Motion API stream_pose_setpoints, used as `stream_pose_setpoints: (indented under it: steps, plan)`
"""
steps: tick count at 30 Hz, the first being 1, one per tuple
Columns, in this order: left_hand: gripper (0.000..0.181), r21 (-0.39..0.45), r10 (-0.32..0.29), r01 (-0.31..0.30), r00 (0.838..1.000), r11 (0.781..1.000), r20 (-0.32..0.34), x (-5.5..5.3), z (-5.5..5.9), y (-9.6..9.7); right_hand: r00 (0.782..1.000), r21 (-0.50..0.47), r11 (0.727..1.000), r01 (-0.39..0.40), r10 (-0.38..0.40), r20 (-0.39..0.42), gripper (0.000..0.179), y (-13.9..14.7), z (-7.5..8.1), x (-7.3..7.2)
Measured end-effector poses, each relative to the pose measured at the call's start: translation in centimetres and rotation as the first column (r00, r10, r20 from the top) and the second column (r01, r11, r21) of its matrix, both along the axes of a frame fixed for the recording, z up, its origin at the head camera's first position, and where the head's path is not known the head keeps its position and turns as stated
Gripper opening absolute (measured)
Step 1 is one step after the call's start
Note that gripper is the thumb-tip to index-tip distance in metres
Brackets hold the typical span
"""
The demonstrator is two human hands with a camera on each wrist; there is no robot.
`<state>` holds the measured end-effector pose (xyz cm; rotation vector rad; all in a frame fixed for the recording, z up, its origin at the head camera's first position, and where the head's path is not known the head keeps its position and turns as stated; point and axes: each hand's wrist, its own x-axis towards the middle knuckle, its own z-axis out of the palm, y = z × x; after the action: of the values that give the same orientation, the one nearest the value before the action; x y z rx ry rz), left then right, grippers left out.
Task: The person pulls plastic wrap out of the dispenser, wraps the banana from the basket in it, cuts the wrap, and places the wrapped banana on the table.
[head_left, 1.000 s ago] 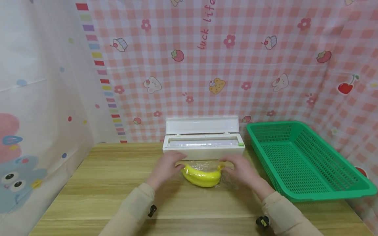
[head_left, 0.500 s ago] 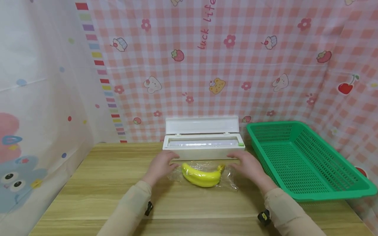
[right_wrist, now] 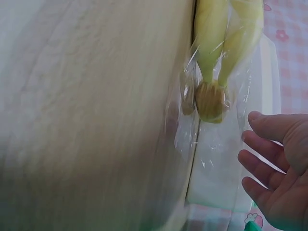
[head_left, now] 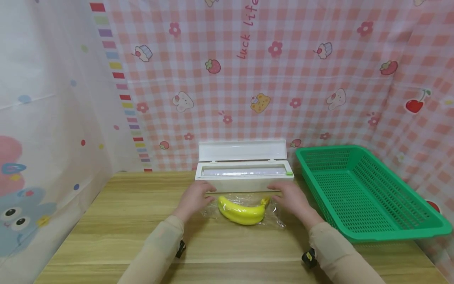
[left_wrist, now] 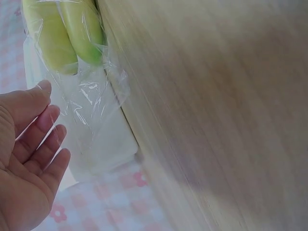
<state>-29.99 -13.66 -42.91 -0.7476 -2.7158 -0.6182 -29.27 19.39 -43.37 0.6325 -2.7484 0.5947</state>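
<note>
A small bunch of yellow bananas (head_left: 241,212), joined at a brown stem (right_wrist: 210,102), lies on the wooden table inside clear plastic wrap (head_left: 278,219). Loose film spreads past both ends. My left hand (head_left: 193,199) is beside the left end, thumb and fingers apart and relaxed; in the left wrist view the fingertips (left_wrist: 58,132) are right at the film's edge. On the stem side, my right hand (head_left: 292,198) has its fingers loosely spread, thumb tip close to the wrap. Behind the bananas stands a white cling film dispenser (head_left: 244,185), lid raised, a film roll inside.
To the right, a green plastic basket (head_left: 393,238) stands on the table (head_left: 142,221), close to my right forearm. A pink checked cloth (head_left: 227,79) hangs behind the dispenser. A pale patterned curtain (head_left: 53,118) hangs at the left.
Both hands have drawn outward from the ends of the bananas, and the film there now shows. In the last half second my right hand has shifted slightly left. The bananas have stayed put.
</note>
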Motion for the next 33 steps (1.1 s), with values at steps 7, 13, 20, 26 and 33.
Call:
stream_pose_setpoints:
  steps: [7,13,20,26,33]
  plan:
    - [0.021,-0.008,-0.016,0.015,1.0,1.0,-0.016,-0.1,-0.1,0.0,1.0,0.029,1.0,-0.002,0.002,-0.016,0.024,-0.7,-0.4,-0.7]
    - [0.018,-0.014,-0.007,0.007,1.0,1.0,-0.017,-0.3,-0.1,0.1,1.0,0.045,0.999,0.004,-0.004,-0.011,0.019,-1.0,-0.7,-1.1]
    - [0.01,-0.011,0.012,-0.012,1.0,1.0,-0.002,-0.5,-0.4,0.1,1.0,0.042,0.999,0.027,-0.028,0.008,0.007,-1.1,-0.9,-1.4]
    - [0.009,0.002,0.026,-0.026,0.999,1.0,0.022,-0.5,-0.3,0.1,1.0,0.04,0.999,0.019,-0.019,0.005,0.013,-1.0,-1.1,-1.7]
    - [0.012,0.026,0.016,-0.017,0.999,1.0,0.038,-0.4,-0.3,0.0,1.0,0.021,0.999,-0.024,0.024,-0.013,0.017,-0.6,-1.3,-1.7]
